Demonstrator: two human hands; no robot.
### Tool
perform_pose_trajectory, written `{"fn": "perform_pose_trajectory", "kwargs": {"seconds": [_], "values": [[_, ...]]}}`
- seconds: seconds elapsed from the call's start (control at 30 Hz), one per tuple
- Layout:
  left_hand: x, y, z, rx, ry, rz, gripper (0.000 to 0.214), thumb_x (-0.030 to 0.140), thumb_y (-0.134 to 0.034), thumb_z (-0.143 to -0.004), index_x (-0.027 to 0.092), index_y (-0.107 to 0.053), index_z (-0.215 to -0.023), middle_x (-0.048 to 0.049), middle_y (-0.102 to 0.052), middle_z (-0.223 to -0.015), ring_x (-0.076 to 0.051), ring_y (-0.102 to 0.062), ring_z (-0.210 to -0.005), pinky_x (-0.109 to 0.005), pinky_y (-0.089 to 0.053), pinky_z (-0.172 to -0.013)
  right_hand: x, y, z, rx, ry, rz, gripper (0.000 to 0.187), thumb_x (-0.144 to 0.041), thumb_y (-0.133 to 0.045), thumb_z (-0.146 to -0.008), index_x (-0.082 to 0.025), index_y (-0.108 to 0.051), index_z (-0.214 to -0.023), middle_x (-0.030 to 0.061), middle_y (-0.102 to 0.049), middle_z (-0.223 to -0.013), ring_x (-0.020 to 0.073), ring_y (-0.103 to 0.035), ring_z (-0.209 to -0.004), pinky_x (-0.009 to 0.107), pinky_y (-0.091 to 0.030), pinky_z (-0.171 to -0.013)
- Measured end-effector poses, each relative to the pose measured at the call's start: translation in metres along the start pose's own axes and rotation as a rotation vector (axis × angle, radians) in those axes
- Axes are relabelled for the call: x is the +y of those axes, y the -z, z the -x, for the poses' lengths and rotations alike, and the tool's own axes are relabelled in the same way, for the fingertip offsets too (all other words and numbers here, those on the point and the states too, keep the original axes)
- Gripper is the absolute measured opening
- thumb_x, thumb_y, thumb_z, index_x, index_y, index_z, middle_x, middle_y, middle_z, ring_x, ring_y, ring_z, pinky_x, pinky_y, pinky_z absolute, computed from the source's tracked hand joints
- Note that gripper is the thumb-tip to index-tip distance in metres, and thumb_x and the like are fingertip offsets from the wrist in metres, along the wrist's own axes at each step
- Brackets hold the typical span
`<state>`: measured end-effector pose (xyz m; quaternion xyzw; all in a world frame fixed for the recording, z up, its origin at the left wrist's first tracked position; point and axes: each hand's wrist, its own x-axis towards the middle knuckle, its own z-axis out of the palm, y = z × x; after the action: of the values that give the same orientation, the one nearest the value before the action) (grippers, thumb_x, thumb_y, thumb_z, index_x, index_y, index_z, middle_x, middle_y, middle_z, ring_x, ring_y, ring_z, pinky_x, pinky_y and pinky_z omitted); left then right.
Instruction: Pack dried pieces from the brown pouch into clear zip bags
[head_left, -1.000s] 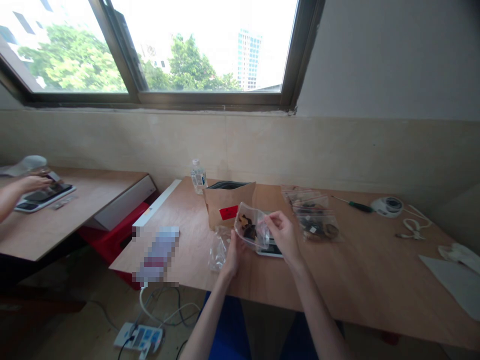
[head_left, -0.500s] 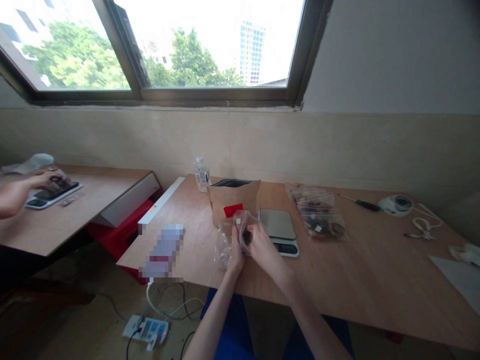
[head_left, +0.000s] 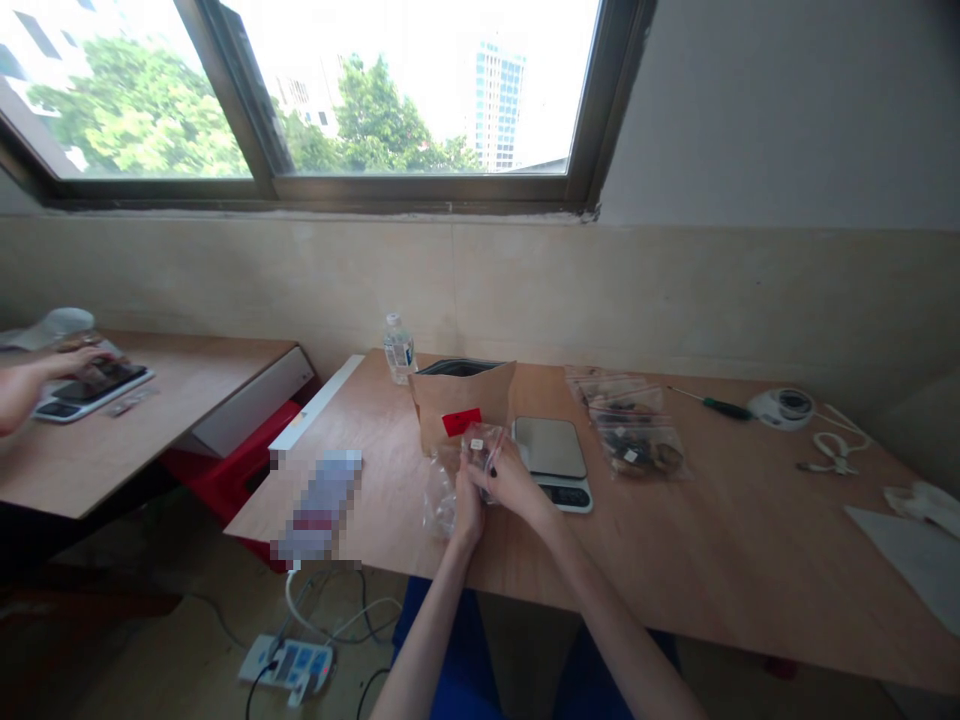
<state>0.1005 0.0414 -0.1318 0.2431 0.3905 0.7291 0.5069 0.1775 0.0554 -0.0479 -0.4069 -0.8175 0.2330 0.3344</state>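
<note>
Left hand (head_left: 469,506) is gripping a small clear bag (head_left: 482,437), which is sitting in front of the paper bag (head_left: 430,408). Right hand (head_left: 517,482) is touching the clear bag, fingers curling; can't tell what they're pinching. Scale (head_left: 551,447) is standing right of the paper bag.

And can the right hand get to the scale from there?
Probably yes: the scale sits close beside the right hand, with nothing visible between them. But that hand is busy at the clear bag, so it might need to leave that first.
</note>
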Motion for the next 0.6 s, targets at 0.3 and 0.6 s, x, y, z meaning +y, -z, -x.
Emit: {"fn": "perform_pose_trajectory", "kwargs": {"seconds": [0.3,0.6], "values": [[0.017,-0.007,0.008,0.016,-0.021,-0.151,0.035,0.041,-0.046,-0.086,0.014,-0.068,-0.093,-0.0086,-0.069,-0.096,-0.022,-0.060,-0.098,-0.034,-0.044,-0.092,0.000,-0.007,0.025,-0.054,0.024,0.164,0.047,-0.009,-0.044,-0.077,-0.016,-0.047,-0.124,0.0130,-0.055,-0.123,0.0245,-0.048,-0.117,0.042,-0.035,-0.102],[0.011,-0.003,0.003,0.021,-0.045,-0.237,0.033,0.038,-0.046,-0.085,0.012,-0.065,-0.093,-0.0086,-0.069,-0.092,-0.021,-0.061,-0.093,-0.034,-0.043,-0.093,0.012,-0.020,0.021,-0.092,-0.014,0.248,0.048,-0.011,-0.041,-0.080,-0.010,-0.046,-0.128,0.0176,-0.054,-0.127,0.0270,-0.047,-0.120,0.043,-0.033,-0.103]]}}
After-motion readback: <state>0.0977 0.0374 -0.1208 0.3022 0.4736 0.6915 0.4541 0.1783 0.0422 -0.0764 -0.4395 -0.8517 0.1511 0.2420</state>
